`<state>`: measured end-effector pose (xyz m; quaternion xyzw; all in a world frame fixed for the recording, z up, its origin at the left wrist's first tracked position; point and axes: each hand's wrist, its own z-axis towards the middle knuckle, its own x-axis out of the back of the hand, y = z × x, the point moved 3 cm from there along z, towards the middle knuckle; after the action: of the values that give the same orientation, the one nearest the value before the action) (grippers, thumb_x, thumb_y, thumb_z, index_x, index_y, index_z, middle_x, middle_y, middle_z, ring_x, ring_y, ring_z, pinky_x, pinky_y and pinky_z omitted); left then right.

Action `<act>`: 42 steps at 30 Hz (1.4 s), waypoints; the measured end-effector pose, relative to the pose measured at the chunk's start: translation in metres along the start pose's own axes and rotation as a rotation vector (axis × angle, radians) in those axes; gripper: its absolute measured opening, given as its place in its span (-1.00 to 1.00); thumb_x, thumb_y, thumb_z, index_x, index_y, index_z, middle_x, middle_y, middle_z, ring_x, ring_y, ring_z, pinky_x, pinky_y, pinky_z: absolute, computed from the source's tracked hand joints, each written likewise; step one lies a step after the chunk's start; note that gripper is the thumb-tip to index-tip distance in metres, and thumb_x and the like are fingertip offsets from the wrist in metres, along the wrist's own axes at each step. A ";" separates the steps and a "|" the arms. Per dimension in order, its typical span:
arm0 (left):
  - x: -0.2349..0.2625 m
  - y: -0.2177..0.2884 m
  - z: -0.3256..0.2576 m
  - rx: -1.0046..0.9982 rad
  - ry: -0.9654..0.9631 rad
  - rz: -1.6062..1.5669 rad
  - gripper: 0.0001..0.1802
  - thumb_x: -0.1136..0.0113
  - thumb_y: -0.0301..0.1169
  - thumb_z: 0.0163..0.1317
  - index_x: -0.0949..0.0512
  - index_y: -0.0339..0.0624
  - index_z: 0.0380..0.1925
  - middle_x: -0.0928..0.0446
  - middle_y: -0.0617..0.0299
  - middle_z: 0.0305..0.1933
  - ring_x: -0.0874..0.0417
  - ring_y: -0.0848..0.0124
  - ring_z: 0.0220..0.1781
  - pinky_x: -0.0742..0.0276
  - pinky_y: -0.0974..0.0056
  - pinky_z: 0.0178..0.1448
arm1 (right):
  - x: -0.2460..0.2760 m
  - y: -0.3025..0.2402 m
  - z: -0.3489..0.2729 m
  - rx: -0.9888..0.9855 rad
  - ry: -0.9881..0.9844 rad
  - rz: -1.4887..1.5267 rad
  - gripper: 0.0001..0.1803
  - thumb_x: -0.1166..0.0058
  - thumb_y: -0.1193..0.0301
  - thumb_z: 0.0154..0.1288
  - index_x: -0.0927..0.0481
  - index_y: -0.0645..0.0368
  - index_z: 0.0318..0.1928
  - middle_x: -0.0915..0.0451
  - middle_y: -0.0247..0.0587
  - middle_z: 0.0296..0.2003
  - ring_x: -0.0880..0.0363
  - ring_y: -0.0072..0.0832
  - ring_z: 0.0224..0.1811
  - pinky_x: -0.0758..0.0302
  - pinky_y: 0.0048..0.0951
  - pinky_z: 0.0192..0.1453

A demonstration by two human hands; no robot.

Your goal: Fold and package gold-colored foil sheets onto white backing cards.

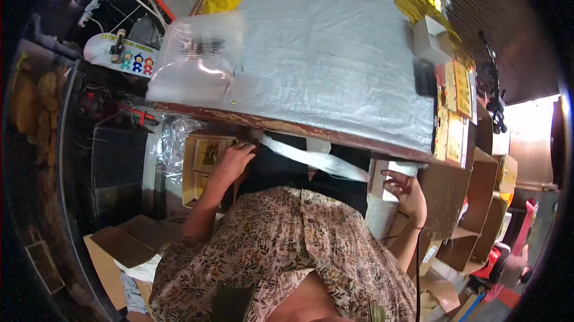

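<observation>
A white strip of thin, soft material stretches slantwise over my dark-clothed lap, just below the table's front edge. Its upper left end lies close to the fingertips of my left hand, whose fingers are bent and slightly apart; I see nothing in them. Beside that hand is an open cardboard box with yellow-patterned packs inside. My right hand hovers past the strip's right end, apart from it, fingers curled loosely and spread. Close to it stands a white box.
A table covered in pale sheeting spans the front, with a clear plastic bag at its left. A small white open box and yellow packs line its right. Cardboard compartments rise right; a skateboard is at left.
</observation>
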<state>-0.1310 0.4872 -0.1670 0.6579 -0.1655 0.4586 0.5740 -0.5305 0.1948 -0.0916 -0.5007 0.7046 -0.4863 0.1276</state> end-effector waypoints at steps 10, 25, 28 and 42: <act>-0.069 0.039 0.059 -0.079 -0.317 0.072 -0.37 -0.31 -0.12 0.39 -0.47 -0.14 0.38 -0.17 0.01 0.62 -0.07 -0.15 0.64 0.06 -0.26 0.68 | -0.022 0.026 0.072 0.231 0.187 -0.292 -0.69 -0.29 0.56 0.32 -0.70 0.30 0.07 -0.74 -0.13 -0.04 -0.73 -0.44 -0.07 -0.66 -0.41 -0.09; -0.031 0.068 0.055 0.126 -0.455 -0.390 -0.86 -0.08 -0.46 0.49 -0.60 -0.24 -0.13 -0.39 0.34 -0.58 -0.40 0.60 -0.50 -0.33 0.36 -0.39 | -0.109 0.011 0.082 0.465 0.084 -0.272 -0.85 -0.40 0.41 0.11 -0.71 0.13 -0.31 -0.65 -0.01 -0.45 -0.68 -0.05 -0.25 -0.54 -0.15 -0.07; -0.009 0.066 0.051 -0.032 -0.341 -0.356 -0.86 -0.12 -0.42 0.48 -0.62 -0.22 -0.17 -0.30 0.39 -0.62 -0.35 0.63 -0.56 -0.21 0.34 -0.49 | -0.087 0.002 0.064 0.306 -0.057 -0.198 -0.87 -0.29 0.46 0.14 -0.67 0.19 -0.28 -0.61 -0.04 -0.52 -0.59 -0.20 -0.44 -0.48 -0.21 -0.30; 0.168 0.092 0.053 -0.065 -0.505 -0.078 -0.83 -0.44 -0.40 0.18 -0.68 -0.25 -0.32 -0.63 0.19 -0.52 -0.58 0.53 -0.52 -0.43 0.34 -0.39 | 0.135 0.014 -0.073 0.278 0.222 0.275 -0.74 -0.34 0.36 0.20 -0.62 0.25 -0.52 -0.46 -0.39 -0.67 -0.41 -0.61 -0.59 -0.27 -0.54 -0.50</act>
<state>-0.0896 0.4649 0.0258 0.7386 -0.2930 0.2516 0.5526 -0.6504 0.1238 -0.0250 -0.3211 0.7022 -0.6088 0.1821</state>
